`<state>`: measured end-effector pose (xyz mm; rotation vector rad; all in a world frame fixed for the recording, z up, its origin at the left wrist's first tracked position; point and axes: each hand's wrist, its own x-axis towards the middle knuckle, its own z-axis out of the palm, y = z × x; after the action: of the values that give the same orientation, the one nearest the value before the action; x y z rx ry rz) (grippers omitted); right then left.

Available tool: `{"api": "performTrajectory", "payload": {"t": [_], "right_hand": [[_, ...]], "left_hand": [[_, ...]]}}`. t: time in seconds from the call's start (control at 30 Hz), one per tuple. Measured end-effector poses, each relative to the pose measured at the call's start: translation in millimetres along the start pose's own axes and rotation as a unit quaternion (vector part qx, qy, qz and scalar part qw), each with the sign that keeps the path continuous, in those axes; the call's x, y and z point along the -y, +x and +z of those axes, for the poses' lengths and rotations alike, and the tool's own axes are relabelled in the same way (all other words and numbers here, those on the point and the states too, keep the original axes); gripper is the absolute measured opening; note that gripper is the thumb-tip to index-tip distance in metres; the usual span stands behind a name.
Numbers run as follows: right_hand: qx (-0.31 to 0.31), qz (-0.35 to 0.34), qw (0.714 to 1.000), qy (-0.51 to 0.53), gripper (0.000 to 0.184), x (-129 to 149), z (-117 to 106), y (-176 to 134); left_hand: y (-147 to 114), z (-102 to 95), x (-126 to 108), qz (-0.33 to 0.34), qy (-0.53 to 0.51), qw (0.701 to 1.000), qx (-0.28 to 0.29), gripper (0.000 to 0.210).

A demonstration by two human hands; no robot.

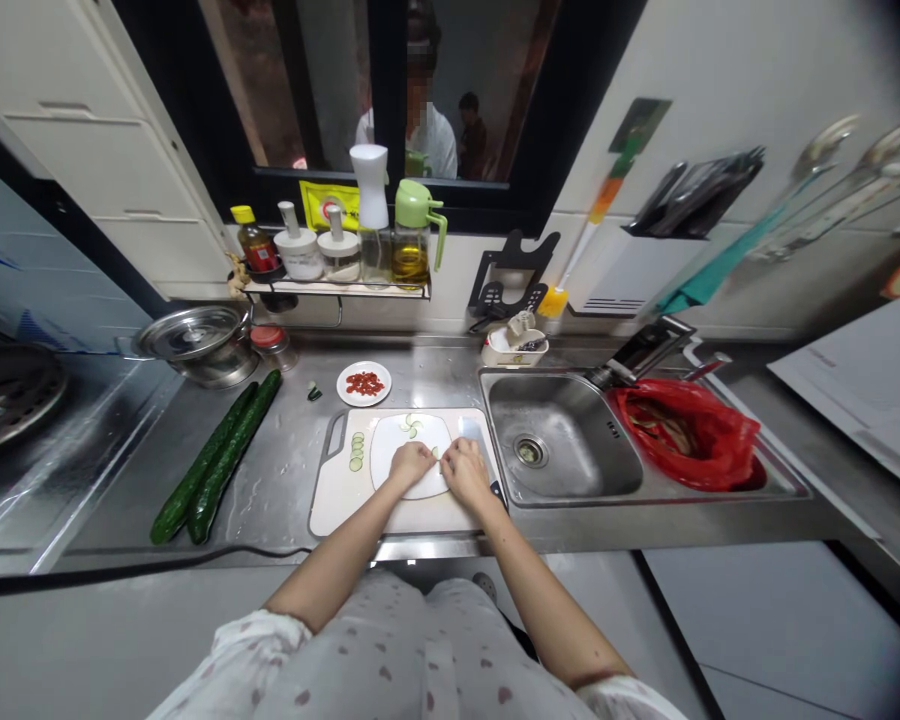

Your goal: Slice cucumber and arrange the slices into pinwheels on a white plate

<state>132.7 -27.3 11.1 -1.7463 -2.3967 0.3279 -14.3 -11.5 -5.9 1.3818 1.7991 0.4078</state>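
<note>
Both hands working over the white plate on the cutting board: left hand and right hand nearly meeting, fingers bunching around a small cucumber piece; cannot tell which is gripping. Step looks like arranging slices; cut pieces are already lying in a curved pattern at the plate's far side. More slices are waiting in a row on the board, left of the plate. Next move is probably calling for light fingertip placing.

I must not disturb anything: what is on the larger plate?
Cucumber slices lie on the plate, near its far rim; a green piece shows between left hand and right hand, which hide anything beneath.
</note>
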Motion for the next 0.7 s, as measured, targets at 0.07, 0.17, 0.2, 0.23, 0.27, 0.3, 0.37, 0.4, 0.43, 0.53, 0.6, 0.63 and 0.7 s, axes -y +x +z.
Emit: {"api": "performTrajectory", "payload": {"t": [0.07, 0.17, 0.2, 0.23, 0.27, 0.3, 0.37, 0.4, 0.43, 0.53, 0.6, 0.63, 0.7], "right_hand": [[0.001, -0.008, 1.0, -0.014, 0.021, -0.4, 2.2, 0.4], [0.005, -0.015, 0.999, -0.028, 0.02, 0.0, 4.1, 0.5], [0.003, -0.016, 0.999, -0.029, 0.019, 0.3, 4.4, 0.1], [-0.001, -0.015, 0.999, -0.028, 0.019, 0.7, 4.6, -0.7], [-0.007, -0.015, 1.0, -0.027, 0.019, 1.2, 4.9, -2.0], [-0.014, -0.015, 0.999, -0.025, 0.019, 1.7, 5.3, -3.9], [-0.029, -0.013, 0.999, -0.024, 0.021, 2.9, 6.7, -8.9], [-0.034, -0.01, 0.999, -0.025, 0.021, 3.5, 7.8, -11.8], [-0.038, -0.006, 0.999, -0.028, 0.022, 4.2, 8.9, -14.7], [-0.036, 0.012, 0.999, -0.038, 0.023, 6.5, 11.9, -21.2], [-0.031, 0.021, 0.998, -0.044, 0.022, 7.8, 12.7, -22.8], [-0.029, 0.023, 0.998, -0.047, 0.023, 8.4, 12.6, -22.8], [-0.025, 0.027, 0.998, -0.051, 0.024, 9.2, 11.7, -21.7]], "left_hand": [[1.3, 0.8, -1.4, 0.007, 0.037, 0.999, -0.012, 0.011], [1.6, 2.4, -2.6, 0.021, 0.073, 0.997, -0.024, 0.011], [1.0, 2.8, -2.7, 0.026, 0.08, 0.996, -0.027, 0.01], [-0.1, 2.9, -2.5, 0.032, 0.085, 0.995, -0.031, 0.01], [-1.5, 2.8, -2.1, 0.041, 0.088, 0.995, -0.034, 0.011], [-3.3, 2.5, -1.5, 0.052, 0.088, 0.994, -0.037, 0.013], [-7.0, 1.2, 0.1, 0.088, 0.085, 0.992, -0.04, 0.018], [-8.8, 0.5, 0.9, 0.107, 0.084, 0.99, -0.039, 0.02], [-10.3, -0.2, 1.6, 0.124, 0.087, 0.988, -0.038, 0.021], [-12.8, -1.1, 2.4, 0.143, 0.106, 0.983, -0.037, 0.022], [-12.9, -1.0, 1.9, 0.14, 0.112, 0.983, -0.036, 0.022], [-12.7, -0.8, 1.4, 0.138, 0.112, 0.983, -0.036, 0.023], [-12.1, -0.7, 0.4, 0.133, 0.11, 0.984, -0.036, 0.023]]}}
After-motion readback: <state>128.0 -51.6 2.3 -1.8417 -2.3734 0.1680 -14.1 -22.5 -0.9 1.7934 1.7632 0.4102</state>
